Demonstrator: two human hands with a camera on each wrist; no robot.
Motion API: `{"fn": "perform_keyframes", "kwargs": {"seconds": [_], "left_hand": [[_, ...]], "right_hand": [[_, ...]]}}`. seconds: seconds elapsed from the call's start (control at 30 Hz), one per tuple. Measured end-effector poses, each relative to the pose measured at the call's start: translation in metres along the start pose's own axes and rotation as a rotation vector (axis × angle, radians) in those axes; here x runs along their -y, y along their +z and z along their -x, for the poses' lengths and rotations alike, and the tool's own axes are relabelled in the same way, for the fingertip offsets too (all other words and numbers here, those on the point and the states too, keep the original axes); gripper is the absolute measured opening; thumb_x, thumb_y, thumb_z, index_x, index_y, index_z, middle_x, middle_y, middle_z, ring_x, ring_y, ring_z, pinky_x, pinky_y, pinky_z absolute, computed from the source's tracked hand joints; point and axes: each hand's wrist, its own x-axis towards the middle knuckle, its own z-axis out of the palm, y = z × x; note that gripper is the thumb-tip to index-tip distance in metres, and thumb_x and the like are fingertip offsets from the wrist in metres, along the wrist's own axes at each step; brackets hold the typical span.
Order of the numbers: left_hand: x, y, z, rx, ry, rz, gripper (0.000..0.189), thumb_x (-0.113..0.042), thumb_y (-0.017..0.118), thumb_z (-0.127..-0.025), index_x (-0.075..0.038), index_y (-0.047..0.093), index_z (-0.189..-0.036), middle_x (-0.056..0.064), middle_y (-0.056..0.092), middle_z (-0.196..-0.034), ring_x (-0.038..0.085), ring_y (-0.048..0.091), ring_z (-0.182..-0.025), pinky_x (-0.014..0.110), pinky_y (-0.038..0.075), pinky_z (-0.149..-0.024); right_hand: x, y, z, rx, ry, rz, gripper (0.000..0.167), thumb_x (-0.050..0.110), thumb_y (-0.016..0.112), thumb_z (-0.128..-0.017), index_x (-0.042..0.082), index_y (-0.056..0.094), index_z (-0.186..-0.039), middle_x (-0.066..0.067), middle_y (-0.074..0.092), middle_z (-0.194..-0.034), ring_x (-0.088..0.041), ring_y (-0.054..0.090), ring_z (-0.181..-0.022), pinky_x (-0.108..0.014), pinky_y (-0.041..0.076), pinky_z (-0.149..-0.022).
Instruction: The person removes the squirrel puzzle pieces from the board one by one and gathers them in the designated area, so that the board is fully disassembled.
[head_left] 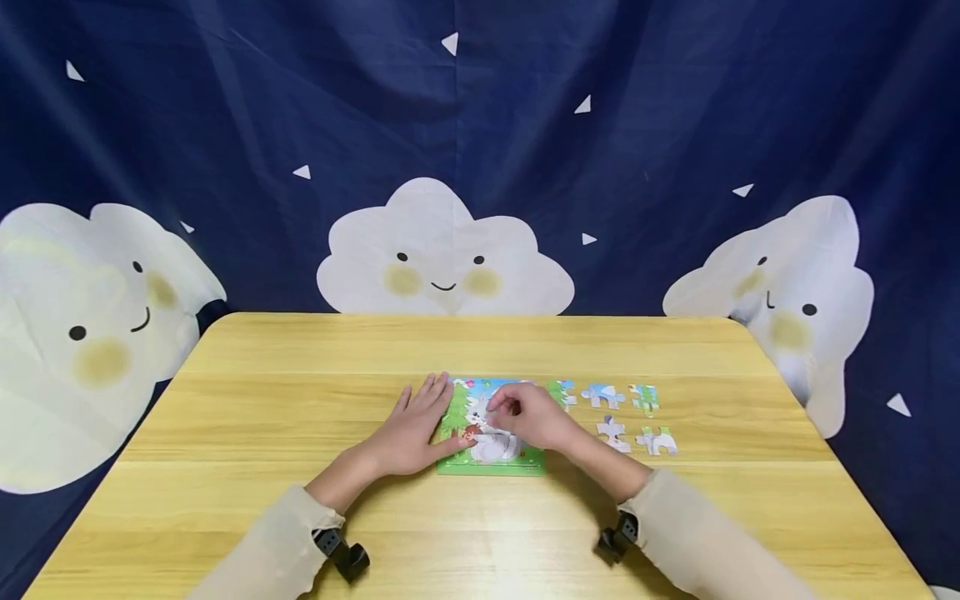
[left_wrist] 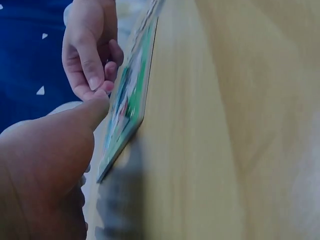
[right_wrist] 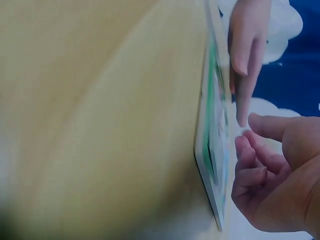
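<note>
A jigsaw puzzle board (head_left: pixel 491 469) with a green border lies on the table, its picture showing a grey-white animal and green trees. My left hand (head_left: pixel 416 429) is spread over its left side, fingers straight, the thumb reaching across the picture. Above the board's upper right hovers my right hand (head_left: pixel 528 414), fingers loosely curled. A small gap shows between thumb and fingertips in the right wrist view, with no piece seen there. Right of the board lie loose jigsaw pieces, among them a blue-and-white piece (head_left: pixel 603 396) and a green piece (head_left: pixel 645 400). The right hand hides part of the picture.
More loose pieces lie to the right, including a purple-grey piece (head_left: pixel 613 435) and a white-and-green piece (head_left: pixel 657 440). The wooden table (head_left: pixel 315 350) ends at a dark blue curtain (head_left: pixel 510 125) printed with clouds. Small black devices (head_left: pixel 341 554) sit on both wrists.
</note>
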Motion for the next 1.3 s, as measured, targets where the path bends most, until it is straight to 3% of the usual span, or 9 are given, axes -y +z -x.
{"fn": "perform_keyframes", "kwargs": {"seconds": [0.13, 0.37, 0.73, 1.03, 1.3], "left_hand": [[0.007, -0.002, 0.001, 0.027, 0.004, 0.001, 0.090, -0.052, 0.055, -0.102, 0.006, 0.018, -0.159, 0.022, 0.009, -0.168, 0.039, 0.004, -0.155, 0.062, 0.003, -0.121], [0.013, 0.000, 0.002, 0.042, 0.015, 0.001, 0.093, -0.051, 0.059, -0.100, 0.006, 0.015, -0.160, 0.022, 0.010, -0.168, 0.040, 0.004, -0.155, 0.061, 0.001, -0.122], [0.010, -0.001, 0.000, 0.061, 0.000, 0.004, 0.095, -0.052, 0.059, -0.100, 0.008, 0.015, -0.159, 0.024, 0.009, -0.167, 0.042, 0.004, -0.154, 0.061, -0.001, -0.121], [0.016, 0.006, 0.002, 0.024, 0.028, 0.025, 0.099, -0.060, 0.053, -0.099, 0.008, 0.014, -0.159, 0.024, 0.008, -0.168, 0.041, 0.003, -0.155, 0.060, -0.004, -0.121], [0.012, 0.002, 0.001, 0.064, -0.004, 0.016, 0.095, -0.052, 0.058, -0.101, 0.008, 0.013, -0.159, 0.024, 0.006, -0.168, 0.041, 0.002, -0.155, 0.060, -0.004, -0.121]], "right_hand": [[0.001, 0.013, -0.005, -0.045, -0.001, 0.017, 0.006, 0.005, 0.073, -0.093, 0.004, 0.071, -0.098, 0.003, 0.061, -0.079, -0.011, 0.053, -0.070, -0.023, 0.046, -0.065], [0.001, 0.024, -0.006, -0.078, 0.085, 0.054, 0.004, 0.007, 0.073, -0.093, 0.008, 0.072, -0.097, 0.003, 0.058, -0.075, -0.010, 0.049, -0.066, -0.023, 0.041, -0.058], [0.004, 0.026, -0.008, -0.086, 0.112, 0.090, 0.005, 0.000, 0.073, -0.090, 0.005, 0.071, -0.089, 0.003, 0.057, -0.072, -0.010, 0.050, -0.065, -0.022, 0.041, -0.059], [0.010, 0.027, -0.008, -0.080, 0.148, 0.110, 0.008, 0.002, 0.074, -0.090, 0.006, 0.068, -0.088, 0.001, 0.057, -0.071, -0.010, 0.049, -0.063, -0.022, 0.040, -0.055], [0.010, 0.024, -0.010, -0.050, 0.174, 0.090, 0.016, 0.004, 0.079, -0.087, 0.009, 0.064, -0.087, 0.000, 0.059, -0.073, -0.012, 0.051, -0.064, -0.023, 0.042, -0.055]]}}
